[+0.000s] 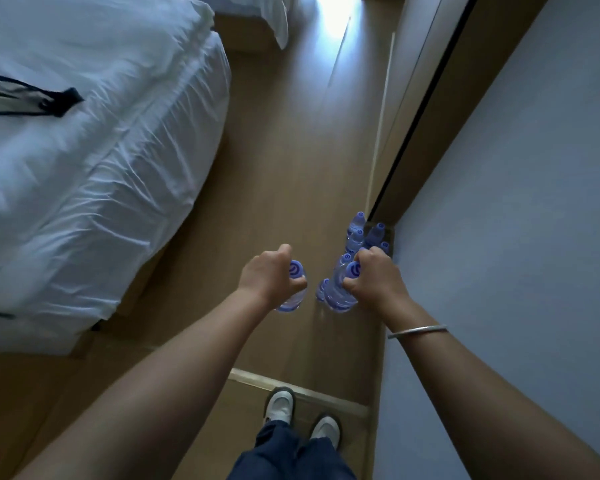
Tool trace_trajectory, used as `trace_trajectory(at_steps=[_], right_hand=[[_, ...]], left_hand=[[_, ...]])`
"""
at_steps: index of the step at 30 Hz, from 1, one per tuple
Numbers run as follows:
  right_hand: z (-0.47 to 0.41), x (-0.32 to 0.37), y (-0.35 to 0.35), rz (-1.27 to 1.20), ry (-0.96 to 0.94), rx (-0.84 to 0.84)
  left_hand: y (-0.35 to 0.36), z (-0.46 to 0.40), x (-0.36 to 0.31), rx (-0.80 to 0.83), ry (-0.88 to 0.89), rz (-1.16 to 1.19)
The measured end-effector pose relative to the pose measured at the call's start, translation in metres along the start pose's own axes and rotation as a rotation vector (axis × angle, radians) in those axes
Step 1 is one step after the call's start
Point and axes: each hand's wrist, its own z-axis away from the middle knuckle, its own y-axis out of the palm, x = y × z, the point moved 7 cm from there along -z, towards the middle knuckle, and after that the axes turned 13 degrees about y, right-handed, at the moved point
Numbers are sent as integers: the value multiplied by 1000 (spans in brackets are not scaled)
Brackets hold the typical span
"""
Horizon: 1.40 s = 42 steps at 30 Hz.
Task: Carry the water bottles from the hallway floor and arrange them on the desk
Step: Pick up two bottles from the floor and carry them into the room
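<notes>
Wood-plank floor [284,161] runs as a narrow passage beyond the fingers. Bed [94,133] with creased white bedding stands left of the fingers; dark-trimmed item [32,98] lies on it. Pale wall [520,209] rises to the right. Bright daylight glare [333,19] falls at the far end.

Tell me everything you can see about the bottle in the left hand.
The bottle in the left hand is a small clear plastic water bottle with a blue cap bearing a pale swirl mark. It hangs upright above the wooden floor, seen from above. The left hand grips it around the neck, fingers curled just under the cap. Its lower body looks bluish; any label is unreadable.
</notes>
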Motion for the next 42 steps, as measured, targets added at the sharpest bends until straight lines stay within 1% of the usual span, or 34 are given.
trace_trajectory(at_steps=[6,10,17,21,28,36,42], right_hand=[[27,28,-52,23,-62,-34],[37,40,-74,42,-110,-76],[37,50,-82,98,-162,-81],[21,65,-88,94,-157,-62],[-34,107,-96,69,-134,-73],[-114,172,-115,18,-75,-112],[-166,218,-129,16,-51,-136]], left_hand=[[-47,22,-12,-116,-97,113],[-67,26,-23,-135,-75,115],[-86,12,-26,-180,-34,109],[-101,-5,-14,-210,-47,122],[-129,-62,14,-204,25,93],[-170,-154,61,-126,131,44],[-203,-218,99,-140,148,70]])
